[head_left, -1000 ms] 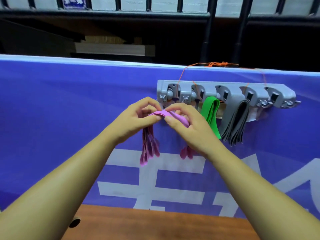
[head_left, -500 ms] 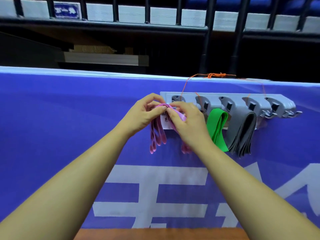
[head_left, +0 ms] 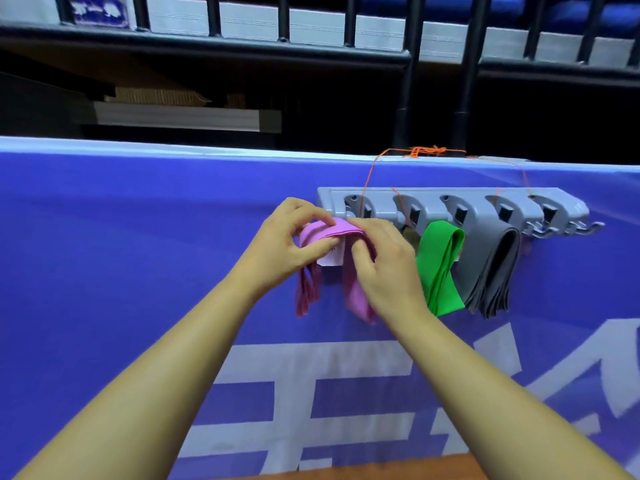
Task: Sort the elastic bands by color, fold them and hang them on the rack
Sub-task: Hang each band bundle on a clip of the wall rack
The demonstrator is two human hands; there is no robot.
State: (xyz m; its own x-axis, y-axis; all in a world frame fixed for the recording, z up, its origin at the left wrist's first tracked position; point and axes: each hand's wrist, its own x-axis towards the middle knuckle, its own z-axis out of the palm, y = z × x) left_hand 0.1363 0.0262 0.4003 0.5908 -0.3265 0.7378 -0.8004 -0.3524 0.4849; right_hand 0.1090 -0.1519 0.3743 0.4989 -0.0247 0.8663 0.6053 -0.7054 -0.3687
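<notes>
I see a blue banner (head_left: 104, 254) filling most of the view, stretched as a wall across the scene, with a dark railing (head_left: 311, 43) far behind it. A grey rack (head_left: 450, 199) hangs on the banner right of centre, tied up with orange string (head_left: 424, 151), its row of hooks running left to right.

By my reading the task is well along. A bundle of grey bands (head_left: 491, 271) hangs folded on a hook toward the right, and a green band (head_left: 441, 268) hangs folded just left of it. The two hooks at the far right end look bare.

The pink bands (head_left: 346, 228) are at the rack's left end, draped at a hook, with the fold on top and both halves dropping straight down, so the long axis is vertical. A white tag (head_left: 330, 259) shows between the halves. I cannot tell if the fold is fully seated.

My left hand (head_left: 287, 244) pinches the fold's left side between thumb and fingers; my right hand (head_left: 384, 268) pinches its right side the same way. Seating and releasing remains.
</notes>
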